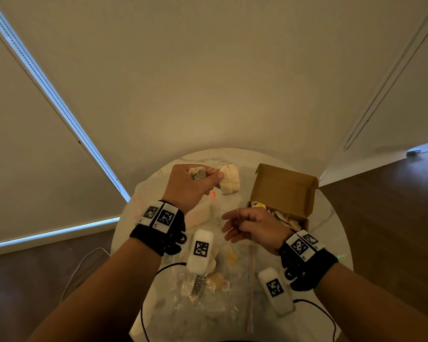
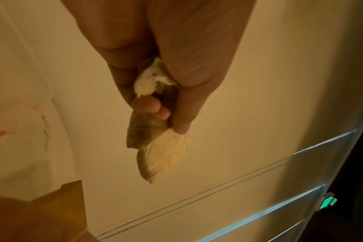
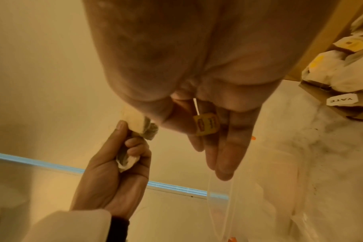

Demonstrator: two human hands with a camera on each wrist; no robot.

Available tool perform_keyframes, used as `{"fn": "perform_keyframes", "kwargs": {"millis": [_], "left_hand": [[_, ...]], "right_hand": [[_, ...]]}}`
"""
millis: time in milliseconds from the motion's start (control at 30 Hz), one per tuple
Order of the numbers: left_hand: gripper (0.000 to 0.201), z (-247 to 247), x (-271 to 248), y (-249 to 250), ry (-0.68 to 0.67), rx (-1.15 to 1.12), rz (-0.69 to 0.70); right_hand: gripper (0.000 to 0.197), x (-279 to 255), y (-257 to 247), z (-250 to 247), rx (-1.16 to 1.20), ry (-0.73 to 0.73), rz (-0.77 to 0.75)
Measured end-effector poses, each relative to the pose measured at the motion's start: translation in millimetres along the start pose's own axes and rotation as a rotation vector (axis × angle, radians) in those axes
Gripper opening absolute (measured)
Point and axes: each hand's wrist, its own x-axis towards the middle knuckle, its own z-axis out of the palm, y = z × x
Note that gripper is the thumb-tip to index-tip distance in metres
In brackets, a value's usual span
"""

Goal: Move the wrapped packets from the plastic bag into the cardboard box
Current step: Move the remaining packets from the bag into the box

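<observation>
On the round marble table [image 1: 331, 218], an open cardboard box [image 1: 286, 191] is being kept at the right, its lid flap standing up, and a heap of pale wrapped packets [image 1: 279, 217] with strings and small paper tags is lying inside its tray. Nearer the person, a crinkled clear plastic bag [image 1: 203, 299] is spread flat, with a few pale and yellowish packets being seen dimly through it. Above the far side of the table, two soft paper packets [image 2: 155, 147], one greyish and one cream, are being gripped in the left hand [image 1: 190, 186], whose fingers are curled tightly round them. The right hand [image 1: 252, 227] is being held between bag and box, its fingers [image 3: 226, 155] almost straight and close together, while a thin string is being pinched at their base; a small yellow square tag [image 3: 206, 124] is hanging from it against the palm.
</observation>
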Motion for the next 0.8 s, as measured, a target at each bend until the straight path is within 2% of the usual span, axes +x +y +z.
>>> {"fn": "perform_keyframes", "kwargs": {"millis": [100,200,267,400,533,600,700,800], "left_hand": [[0.016,1,0,-1,0.000,-0.010,-0.008],[0.017,2,1,-1,0.006,-0.029,-0.009],[0.017,3,2,0,0.002,-0.051,-0.003],[0.014,3,-1,6,-0.031,-0.073,-0.001],[0.019,1,-5,9,-0.115,-0.073,0.022],[0.013,-2,-8,9,-0.164,-0.092,0.012],[0.011,-4,-14,10,-0.279,-0.075,-0.015],[0.018,-3,-20,9,-0.363,-0.026,-0.052]], "right_hand": [[0.035,-2,0,1,-0.091,0.008,-0.069],[0.019,-4,0,5,-0.054,0.042,-0.107],[0.009,-3,1,6,-0.021,0.101,-0.103],[0.008,-1,7,0,0.008,0.244,-0.058],[0.005,2,8,-11,-0.138,0.328,-0.058],[0.007,3,4,-17,-0.253,0.397,-0.086],[0.009,4,-8,-22,-0.250,0.468,-0.113],[0.008,0,-27,-24,-0.288,0.472,-0.162]]}}
